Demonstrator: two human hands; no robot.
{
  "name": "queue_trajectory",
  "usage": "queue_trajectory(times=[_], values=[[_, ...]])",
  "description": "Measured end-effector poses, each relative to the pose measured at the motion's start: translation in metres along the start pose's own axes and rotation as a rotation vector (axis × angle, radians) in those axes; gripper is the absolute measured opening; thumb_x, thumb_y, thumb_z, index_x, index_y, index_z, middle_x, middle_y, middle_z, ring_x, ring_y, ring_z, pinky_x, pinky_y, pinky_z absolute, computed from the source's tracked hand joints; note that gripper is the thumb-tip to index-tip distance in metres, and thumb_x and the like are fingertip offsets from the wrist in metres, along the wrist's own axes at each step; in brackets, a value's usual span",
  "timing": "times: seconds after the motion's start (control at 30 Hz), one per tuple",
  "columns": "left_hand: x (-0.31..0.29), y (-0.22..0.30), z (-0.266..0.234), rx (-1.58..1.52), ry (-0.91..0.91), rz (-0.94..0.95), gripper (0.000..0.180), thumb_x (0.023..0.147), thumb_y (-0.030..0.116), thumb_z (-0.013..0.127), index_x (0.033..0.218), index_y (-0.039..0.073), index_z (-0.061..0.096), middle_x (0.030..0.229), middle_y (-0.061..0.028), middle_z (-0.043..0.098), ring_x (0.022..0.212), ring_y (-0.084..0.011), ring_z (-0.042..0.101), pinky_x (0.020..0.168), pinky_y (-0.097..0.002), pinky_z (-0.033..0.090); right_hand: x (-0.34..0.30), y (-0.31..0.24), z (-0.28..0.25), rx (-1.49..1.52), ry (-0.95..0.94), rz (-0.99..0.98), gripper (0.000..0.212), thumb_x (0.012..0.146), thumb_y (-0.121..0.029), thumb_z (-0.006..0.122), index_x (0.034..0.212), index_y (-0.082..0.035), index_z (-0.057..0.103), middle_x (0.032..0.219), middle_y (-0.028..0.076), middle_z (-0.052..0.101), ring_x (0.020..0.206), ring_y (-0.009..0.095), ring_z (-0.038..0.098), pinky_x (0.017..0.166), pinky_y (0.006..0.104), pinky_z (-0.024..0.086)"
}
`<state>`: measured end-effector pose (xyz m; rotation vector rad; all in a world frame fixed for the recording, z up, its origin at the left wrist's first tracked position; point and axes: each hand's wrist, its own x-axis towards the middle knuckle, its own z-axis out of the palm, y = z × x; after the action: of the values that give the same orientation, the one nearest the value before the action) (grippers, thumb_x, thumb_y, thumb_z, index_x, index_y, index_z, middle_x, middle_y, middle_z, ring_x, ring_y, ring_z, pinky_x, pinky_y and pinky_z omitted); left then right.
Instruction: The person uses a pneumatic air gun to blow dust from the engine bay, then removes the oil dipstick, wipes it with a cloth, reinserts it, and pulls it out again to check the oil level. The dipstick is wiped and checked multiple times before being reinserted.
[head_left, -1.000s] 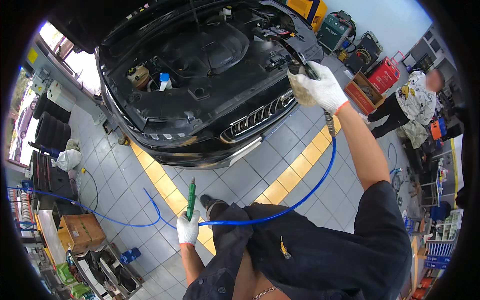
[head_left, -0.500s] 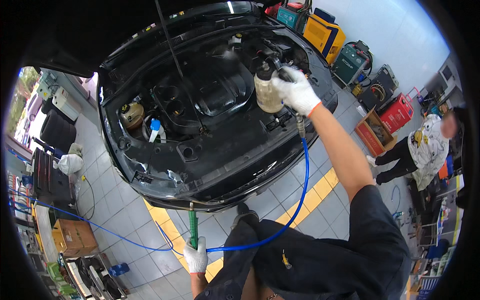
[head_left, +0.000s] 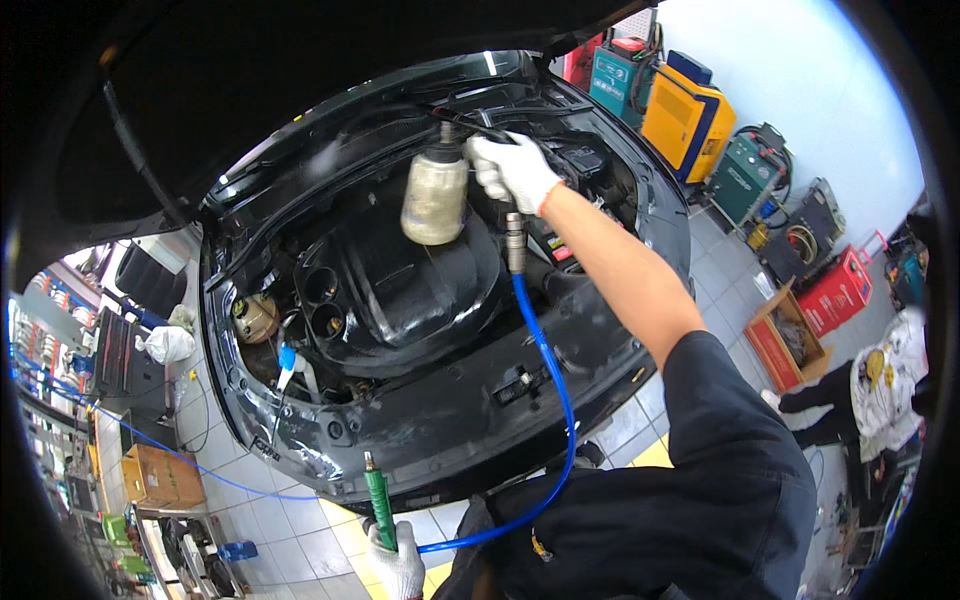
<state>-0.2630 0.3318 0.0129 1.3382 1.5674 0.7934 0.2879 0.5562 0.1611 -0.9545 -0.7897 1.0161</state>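
Observation:
My right hand (head_left: 515, 168), in a white glove, grips a spray gun with a dull metal canister (head_left: 435, 195) hanging under it, held over the open engine bay (head_left: 400, 300) of a black car. A blue air hose (head_left: 545, 370) runs from the gun's handle down toward my body. My left hand (head_left: 398, 565), also gloved, holds a green rod-shaped tool (head_left: 378, 495) upright near the car's front bumper. The raised hood (head_left: 200, 110) fills the upper left.
Yellow and green workshop machines (head_left: 690, 115) stand along the back wall at right, with a red box (head_left: 835, 290) and a cardboard box (head_left: 790, 345). Another person (head_left: 880, 385) crouches at right. Cardboard boxes (head_left: 160, 475) and a blue hose lie at left.
My right hand has carried the spray gun further over the engine bay, toward the rear of the compartment. The view has moved closer to the car. My left hand still holds the green tool.

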Motion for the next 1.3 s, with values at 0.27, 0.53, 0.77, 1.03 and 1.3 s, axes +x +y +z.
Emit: queue_trajectory(times=[0.27, 0.53, 0.77, 1.03, 1.3], values=[[-0.093, 0.105, 0.119, 0.453, -0.095, -0.235, 0.07, 0.101, 0.034, 0.07, 0.154, -0.004, 0.046, 0.151, -0.0275, 0.053, 0.139, -0.038, 0.052, 0.117, -0.0452, 0.04, 0.129, -0.048, -0.095, -0.907, 0.354, -0.238, 0.046, 0.091, -0.034, 0.069, 0.118, 0.003, 0.072, 0.11, 0.026, 0.075, 0.108, 0.041, 0.071, 0.095, 0.0433, 0.056], [-0.122, 0.105, 0.183, 0.017, 0.117, -0.236, 0.023, 0.099, 0.022, 0.068, 0.099, 0.001, 0.06, 0.07, -0.0047, 0.063, 0.061, -0.0117, 0.059, 0.06, -0.0296, 0.048, 0.17, -0.101, -0.208, -0.807, 0.322, -0.273, 0.042, 0.095, -0.023, 0.071, 0.124, 0.007, 0.069, 0.107, 0.017, 0.077, 0.098, 0.031, 0.072, 0.093, 0.0387, 0.055], [-0.154, 0.106, 0.173, 0.014, 0.211, -0.236, 0.022, 0.097, 0.02, 0.074, 0.101, 0.0, 0.064, 0.065, -0.0027, 0.061, 0.058, -0.0113, 0.056, 0.057, -0.0312, 0.048, 0.196, -0.067, -0.099, -0.373, 0.11, -0.148, 0.021, 0.105, -0.021, 0.066, 0.089, -0.008, 0.06, 0.066, -0.002, 0.05, 0.051, 0.011, 0.045, 0.044, 0.0283, 0.033], [-0.195, 0.066, 0.129, 0.051, 0.496, -0.231, 0.023, 0.096, 0.021, 0.074, 0.098, 0.001, 0.063, 0.066, -0.011, 0.063, 0.059, -0.0196, 0.063, 0.06, -0.0354, 0.052, 0.186, 0.02, 0.082, -0.062, -0.308, 0.068, 0.027, 0.106, -0.024, 0.065, 0.083, -0.015, 0.055, 0.068, -0.005, 0.046, 0.053, 0.007, 0.039, 0.046, 0.0255, 0.031], [-0.208, -0.046, -0.022, 0.06, 0.457, -0.156, 0.027, 0.094, 0.026, 0.076, 0.094, 0.003, 0.063, 0.07, -0.0154, 0.065, 0.066, -0.0302, 0.068, 0.064, -0.0403, 0.053, 0.091, 0.04, 0.151, -1.099, 0.061, -0.567, 0.056, 0.093, -0.042, 0.071, 0.126, 0.004, 0.071, 0.11, 0.018, 0.076, 0.098, 0.029, 0.071, 0.088, 0.0394, 0.054]])
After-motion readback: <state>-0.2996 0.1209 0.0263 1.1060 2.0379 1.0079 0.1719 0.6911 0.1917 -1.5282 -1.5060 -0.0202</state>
